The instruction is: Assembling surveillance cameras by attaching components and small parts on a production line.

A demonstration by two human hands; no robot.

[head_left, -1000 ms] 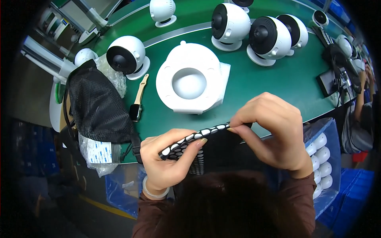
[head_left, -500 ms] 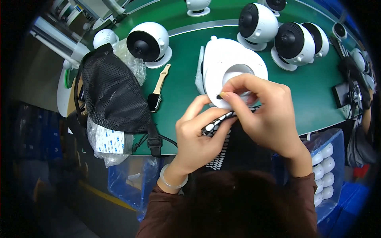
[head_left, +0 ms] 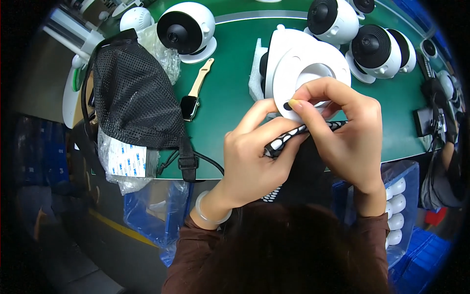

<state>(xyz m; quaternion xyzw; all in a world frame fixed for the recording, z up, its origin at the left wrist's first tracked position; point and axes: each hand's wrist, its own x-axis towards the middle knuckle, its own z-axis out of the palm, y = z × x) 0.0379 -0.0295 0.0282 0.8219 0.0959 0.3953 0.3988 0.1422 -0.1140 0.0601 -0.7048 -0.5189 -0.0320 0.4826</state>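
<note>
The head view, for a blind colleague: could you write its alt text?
A person's right hand touches a black dot at the edge of a white device with a round opening; the left hand grips a white-spotted black sheet. On the green table, a watch and mesh bag lie left; black-fronted white globes stand beyond.

The plainest print stands on a white sheet (head_left: 127, 158) in clear plastic wrapping (head_left: 133, 185), at the near left edge of the green table (head_left: 230, 73), by the lower end of a black mesh bag (head_left: 137, 98). A short mark in bold blue repeats over the sheet in rows, with paler, smaller blue print between; that finer print is too small to make out. The face of the watch (head_left: 189, 107) is dark, any figures on it unreadable, and any marking on the white round devices (head_left: 389, 66) is too small to tell
</note>
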